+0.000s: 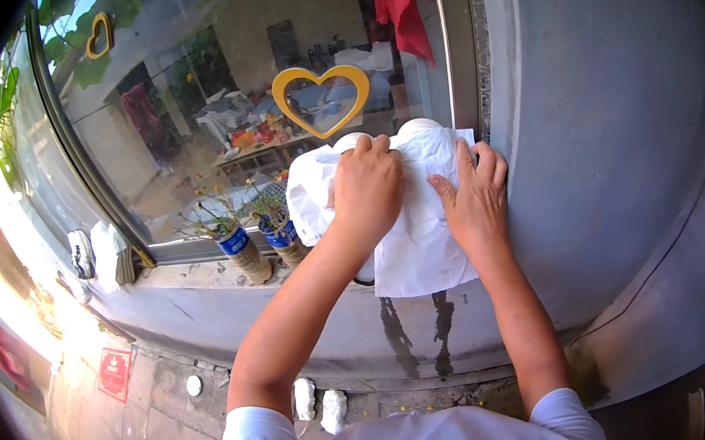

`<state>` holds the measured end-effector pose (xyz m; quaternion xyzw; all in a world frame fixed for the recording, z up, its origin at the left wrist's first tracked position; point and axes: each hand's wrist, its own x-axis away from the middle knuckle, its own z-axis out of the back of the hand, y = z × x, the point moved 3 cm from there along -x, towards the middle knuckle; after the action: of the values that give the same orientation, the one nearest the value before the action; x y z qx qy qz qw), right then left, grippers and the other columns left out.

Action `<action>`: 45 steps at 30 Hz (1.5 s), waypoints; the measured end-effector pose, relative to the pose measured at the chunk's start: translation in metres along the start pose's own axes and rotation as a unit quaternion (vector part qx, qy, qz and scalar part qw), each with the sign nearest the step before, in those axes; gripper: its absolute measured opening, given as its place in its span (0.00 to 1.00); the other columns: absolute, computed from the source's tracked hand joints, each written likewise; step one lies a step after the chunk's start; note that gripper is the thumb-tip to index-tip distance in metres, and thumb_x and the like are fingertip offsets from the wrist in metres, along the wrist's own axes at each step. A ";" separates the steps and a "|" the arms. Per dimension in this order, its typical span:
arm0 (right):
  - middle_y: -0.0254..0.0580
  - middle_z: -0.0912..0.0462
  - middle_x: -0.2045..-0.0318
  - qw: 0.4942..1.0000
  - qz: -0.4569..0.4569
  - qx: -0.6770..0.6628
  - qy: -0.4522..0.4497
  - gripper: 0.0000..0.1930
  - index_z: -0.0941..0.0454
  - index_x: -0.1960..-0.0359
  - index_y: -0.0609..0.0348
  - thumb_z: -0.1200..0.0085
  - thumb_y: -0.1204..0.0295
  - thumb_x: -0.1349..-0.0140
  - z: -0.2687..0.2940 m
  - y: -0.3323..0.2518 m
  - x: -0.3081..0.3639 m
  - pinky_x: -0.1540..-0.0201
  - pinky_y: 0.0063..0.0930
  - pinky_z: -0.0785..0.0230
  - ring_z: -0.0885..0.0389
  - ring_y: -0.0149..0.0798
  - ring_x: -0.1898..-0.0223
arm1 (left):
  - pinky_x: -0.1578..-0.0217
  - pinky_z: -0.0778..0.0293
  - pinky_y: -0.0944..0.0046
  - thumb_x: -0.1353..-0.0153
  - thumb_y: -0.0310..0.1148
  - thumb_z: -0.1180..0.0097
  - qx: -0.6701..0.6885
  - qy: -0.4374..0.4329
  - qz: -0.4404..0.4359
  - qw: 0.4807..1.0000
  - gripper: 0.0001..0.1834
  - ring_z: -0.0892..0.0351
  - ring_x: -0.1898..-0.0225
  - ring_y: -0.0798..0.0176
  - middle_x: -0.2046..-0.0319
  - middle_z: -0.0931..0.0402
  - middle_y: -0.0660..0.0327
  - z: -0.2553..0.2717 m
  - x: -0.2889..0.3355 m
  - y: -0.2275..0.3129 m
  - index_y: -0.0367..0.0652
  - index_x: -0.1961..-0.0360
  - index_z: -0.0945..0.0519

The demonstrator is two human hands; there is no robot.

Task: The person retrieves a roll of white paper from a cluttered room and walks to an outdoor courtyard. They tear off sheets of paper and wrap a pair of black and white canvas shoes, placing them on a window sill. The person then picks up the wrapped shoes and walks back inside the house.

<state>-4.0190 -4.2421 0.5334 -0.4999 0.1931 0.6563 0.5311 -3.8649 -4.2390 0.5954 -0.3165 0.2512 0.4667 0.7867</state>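
Head view: both bare hands are on a white sheet, apparently paper, draped over two pale rounded ends that poke out just beyond the fingers. The left hand lies over the sheet with its fingers bent and bunched close; its palm side is hidden, so I cannot tell whether it pinches the sheet or only presses on it. The right hand is loosely spread on the sheet's right edge, thumb held away from the fingers, flattening rather than clutching it. The sheet's loose end hangs below and between the two hands, in front of the wall, with dark streaks farther down. Left of the grip, two bottle planters stand on the sill; beyond the hands is the window with a yellow heart. I judge the sheet light, soft and floppy, likely to tear if it is damp. It is best held by broad, flat fingers near its upper part, over the rounded ends, not by a pinch at the hanging corner.
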 end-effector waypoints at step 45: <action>0.63 0.44 0.34 0.998 -0.058 0.015 -0.013 0.55 0.59 0.27 0.56 0.32 0.58 0.50 -0.022 -0.057 -0.016 0.34 0.61 0.49 0.41 0.63 0.34 | 0.65 0.25 0.49 0.43 0.28 0.48 0.201 -0.166 0.006 0.965 0.18 0.18 0.62 0.45 0.62 0.19 0.50 -0.004 0.009 -0.033 0.44 0.50 0.29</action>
<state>-3.9593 -4.2467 0.5540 -0.4939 0.1670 0.6280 0.5778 -3.8314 -4.2487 0.5953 -0.0682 0.2077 0.4574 0.8619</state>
